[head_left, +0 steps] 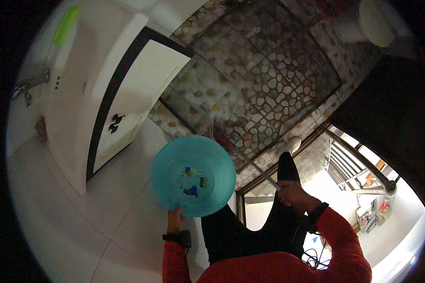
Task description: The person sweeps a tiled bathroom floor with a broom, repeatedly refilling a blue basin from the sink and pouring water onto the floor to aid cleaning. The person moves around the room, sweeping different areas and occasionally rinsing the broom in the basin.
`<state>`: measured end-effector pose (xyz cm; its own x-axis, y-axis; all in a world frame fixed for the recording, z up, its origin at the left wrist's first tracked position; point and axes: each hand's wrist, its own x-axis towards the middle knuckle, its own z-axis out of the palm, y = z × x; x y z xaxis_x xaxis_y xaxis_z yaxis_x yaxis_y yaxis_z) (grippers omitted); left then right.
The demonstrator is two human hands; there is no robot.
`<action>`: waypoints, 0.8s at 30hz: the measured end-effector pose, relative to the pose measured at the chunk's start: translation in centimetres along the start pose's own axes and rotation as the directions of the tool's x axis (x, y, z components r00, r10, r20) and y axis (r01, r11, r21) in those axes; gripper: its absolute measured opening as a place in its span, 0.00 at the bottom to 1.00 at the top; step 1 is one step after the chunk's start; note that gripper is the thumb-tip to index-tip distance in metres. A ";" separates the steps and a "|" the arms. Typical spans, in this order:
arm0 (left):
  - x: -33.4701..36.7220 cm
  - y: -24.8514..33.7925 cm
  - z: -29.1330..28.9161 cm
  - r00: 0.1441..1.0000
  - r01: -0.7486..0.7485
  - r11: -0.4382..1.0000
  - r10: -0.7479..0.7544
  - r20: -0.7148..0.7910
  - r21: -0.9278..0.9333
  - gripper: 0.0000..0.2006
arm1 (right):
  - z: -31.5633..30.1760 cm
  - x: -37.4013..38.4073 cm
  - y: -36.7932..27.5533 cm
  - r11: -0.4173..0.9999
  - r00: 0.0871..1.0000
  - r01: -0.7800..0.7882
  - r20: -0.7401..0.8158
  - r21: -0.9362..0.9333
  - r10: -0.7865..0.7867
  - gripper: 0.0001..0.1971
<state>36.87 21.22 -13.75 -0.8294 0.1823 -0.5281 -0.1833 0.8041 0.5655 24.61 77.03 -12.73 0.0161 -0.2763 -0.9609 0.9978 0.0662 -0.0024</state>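
Observation:
A round teal plastic basin, printed inside with small cartoon figures, is tilted so that its inside shows. My left hand is closed on its near rim. Closed in my right hand is a long, thin grey pole, slanting away to the far left. At its far end is a purplish head with a pale, frayed-looking patch. That head is over the patterned floor, just beyond the basin. Whether it is a broom or a mop, I cannot tell.
A white cabinet with dark trim stands at the left, below a tap. Pebble-patterned floor lies ahead; pale tiles lie near left. A white fixture is at the far right. Bright window and railing are at right.

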 end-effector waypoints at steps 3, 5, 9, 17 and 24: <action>0.5 -1.3 2.3 0.864 0.432 0.506 -0.471 0.180 -0.747 0.23 | -0.8 -1.5 -1.0 0.965 0.978 0.179 -0.141 0.190 -0.154 0.29; 0.9 -2.1 3.1 0.635 0.673 0.239 -0.672 0.381 -0.700 0.24 | 0.0 -3.3 -0.4 0.976 0.974 0.190 -0.148 0.104 -0.174 0.30; 1.1 -2.6 4.8 0.811 0.513 0.447 -0.531 0.245 -0.733 0.28 | 1.2 -7.5 3.3 0.971 0.976 0.146 -0.188 0.187 -0.111 0.25; 0.0 -3.2 3.0 0.946 0.189 0.977 -0.155 0.284 -0.095 0.32 | -1.3 -5.9 6.5 0.986 0.992 0.055 0.119 -0.160 -0.036 0.17; 5.0 5.8 5.3 0.774 0.576 0.454 -0.570 0.275 -0.680 0.47 | -3.9 -1.6 6.7 0.997 0.996 0.043 -0.078 -0.067 -0.048 0.27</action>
<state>34.47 29.80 -16.39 -0.3925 -0.1613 -0.9055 -0.9196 0.0848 0.3835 30.98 81.69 -12.32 -0.0373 -0.2031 -0.9784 0.9910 0.1181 -0.0623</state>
